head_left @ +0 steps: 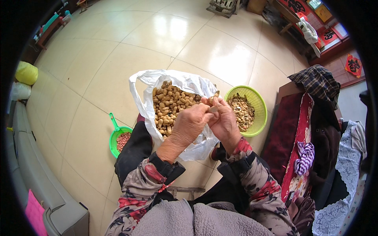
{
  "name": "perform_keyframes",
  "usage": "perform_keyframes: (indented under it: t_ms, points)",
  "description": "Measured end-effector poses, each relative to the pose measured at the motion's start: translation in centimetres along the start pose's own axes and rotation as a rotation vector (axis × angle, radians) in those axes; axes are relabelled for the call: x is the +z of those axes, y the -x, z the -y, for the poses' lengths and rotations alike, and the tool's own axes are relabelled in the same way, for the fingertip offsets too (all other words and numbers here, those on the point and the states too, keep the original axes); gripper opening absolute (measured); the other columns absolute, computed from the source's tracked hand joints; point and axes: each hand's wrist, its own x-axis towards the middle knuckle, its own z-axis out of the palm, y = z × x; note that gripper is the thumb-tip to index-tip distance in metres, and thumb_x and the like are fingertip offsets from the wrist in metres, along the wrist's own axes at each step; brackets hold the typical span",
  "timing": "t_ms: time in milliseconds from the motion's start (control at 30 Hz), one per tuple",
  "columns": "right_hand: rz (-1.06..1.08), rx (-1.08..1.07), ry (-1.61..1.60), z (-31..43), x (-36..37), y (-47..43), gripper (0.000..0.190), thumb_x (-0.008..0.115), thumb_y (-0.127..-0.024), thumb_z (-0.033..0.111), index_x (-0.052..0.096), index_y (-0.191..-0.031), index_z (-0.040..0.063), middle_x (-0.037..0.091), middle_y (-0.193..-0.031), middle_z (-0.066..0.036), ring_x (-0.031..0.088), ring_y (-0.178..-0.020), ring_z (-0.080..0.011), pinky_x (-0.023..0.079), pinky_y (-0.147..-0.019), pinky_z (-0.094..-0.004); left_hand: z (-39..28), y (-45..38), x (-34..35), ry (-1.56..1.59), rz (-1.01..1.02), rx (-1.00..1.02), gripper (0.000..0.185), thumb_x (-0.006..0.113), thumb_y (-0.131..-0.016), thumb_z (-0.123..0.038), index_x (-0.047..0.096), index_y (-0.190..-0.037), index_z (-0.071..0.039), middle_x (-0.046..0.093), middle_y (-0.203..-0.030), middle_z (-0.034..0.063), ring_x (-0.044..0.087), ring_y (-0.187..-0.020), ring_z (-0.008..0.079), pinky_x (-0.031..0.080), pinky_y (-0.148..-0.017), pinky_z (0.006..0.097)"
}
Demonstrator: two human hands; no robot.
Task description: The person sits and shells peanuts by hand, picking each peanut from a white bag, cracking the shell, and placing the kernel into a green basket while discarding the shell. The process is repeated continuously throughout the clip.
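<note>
A white plastic bag (180, 74) full of unshelled peanuts (166, 101) stands open in front of me. Above its right side my two hands meet. My left hand (192, 122) has its fingers closed at a small flat greyish piece (213, 109), which lies between both hands. My right hand (223, 119) holds an unshelled peanut (214, 97) between thumb and fingers. Right of the bag, a yellow-green plastic basket (261, 118) holds empty peanut shells (240, 113). A green plastic strainer with a handle (113, 121), at the left, contains shelled pinkish peanuts (123, 140).
Beige floor tiles (88, 65) surround the bag. A grey sofa (38, 165) runs along the left. At the right, a seat with a dark red cover (277, 141) carries clothes and a striped purple cloth (304, 157). A wooden stool's rungs (189, 189) show between my legs.
</note>
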Motion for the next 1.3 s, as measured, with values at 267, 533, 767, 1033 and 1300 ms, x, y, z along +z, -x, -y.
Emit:
perform_keyframes:
  t_ms: [267, 533, 767, 1033, 1300]
  points:
    - [0.044, -0.034, 0.003, 0.0, -0.1, -0.2, 0.013, 0.059, -0.092, 0.015, 0.054, -0.099, 0.006, 0.062, -0.093, -0.006, 0.058, -0.077, -0.0111, 0.049, -0.068, -0.0238, -0.7, -0.5, -0.5, 0.529, -0.089, -0.417, 0.015, 0.064, -0.088, -0.016, 0.060, -0.087, -0.002, 0.056, -0.064, 0.0018, 0.051, -0.052, 0.0069, 0.041, -0.047, 0.0210]
    - [0.161, -0.158, 0.460, 0.4, 1.0, 1.3, 0.015, 0.062, -0.090, 0.013, 0.062, -0.100, 0.002, 0.064, -0.088, -0.003, 0.059, -0.072, -0.0104, 0.048, -0.066, -0.0229, -0.8, -0.9, -2.2, 1.185, 0.097, -0.885, 0.030, 0.061, -0.090, -0.037, 0.054, -0.079, -0.009, 0.048, -0.058, -0.0043, 0.037, -0.038, 0.0010, 0.026, -0.033, 0.0149]
    - [0.135, -0.128, 0.239, 0.6, 1.7, 1.5, 0.012, 0.065, -0.087, 0.012, 0.063, -0.093, 0.002, 0.059, -0.077, 0.000, 0.047, -0.063, -0.0045, 0.036, -0.057, -0.0196, -1.2, -0.8, -1.1, 1.213, 0.027, -0.822, 0.029, 0.058, -0.093, -0.035, 0.054, -0.081, -0.009, 0.050, -0.058, -0.0038, 0.036, -0.038, 0.0012, 0.026, -0.033, 0.0159]
    - [0.195, -0.267, 0.528, 1.4, 1.8, 1.9, 0.009, 0.065, -0.087, 0.012, 0.064, -0.089, 0.003, 0.058, -0.078, 0.000, 0.045, -0.062, -0.0048, 0.034, -0.056, -0.0194, -0.6, -1.0, -1.8, 1.216, 0.139, -0.737, 0.032, 0.057, -0.093, -0.035, 0.056, -0.077, -0.007, 0.048, -0.058, -0.0035, 0.034, -0.038, 0.0014, 0.025, -0.033, 0.0162]
    - [0.195, -0.161, 0.266, 1.0, 2.0, 1.9, 0.014, 0.065, -0.087, 0.013, 0.061, -0.093, 0.000, 0.060, -0.075, -0.003, 0.054, -0.061, -0.0098, 0.042, -0.057, -0.0224, -1.1, -0.8, -1.0, 1.192, 0.056, -0.689, 0.029, 0.057, -0.094, -0.032, 0.056, -0.077, -0.008, 0.048, -0.058, -0.0041, 0.035, -0.040, 0.0010, 0.025, -0.034, 0.0164]
